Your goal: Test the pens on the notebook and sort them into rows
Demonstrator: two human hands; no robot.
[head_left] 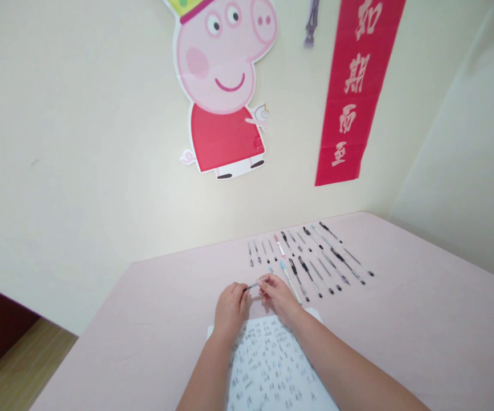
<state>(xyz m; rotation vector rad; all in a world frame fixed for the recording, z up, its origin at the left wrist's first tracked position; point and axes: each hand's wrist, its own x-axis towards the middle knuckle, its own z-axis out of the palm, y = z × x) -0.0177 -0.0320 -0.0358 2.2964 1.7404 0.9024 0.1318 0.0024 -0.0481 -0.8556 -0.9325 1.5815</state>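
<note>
Above the written sheet (268,365) on the pink bench (401,319), the left hand (230,308) and right hand (278,294) each pinch one end of a pen (255,283), held level near the rows of pens (311,257), apparently mid-handling and calling for a steady two-ended grip.

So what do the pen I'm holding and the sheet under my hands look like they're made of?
The pen: probably plastic, slim pale barrel, dark tip, held between left hand and right hand. The sheet: paper by the look, flat, matte white, covered in handwriting.
</note>
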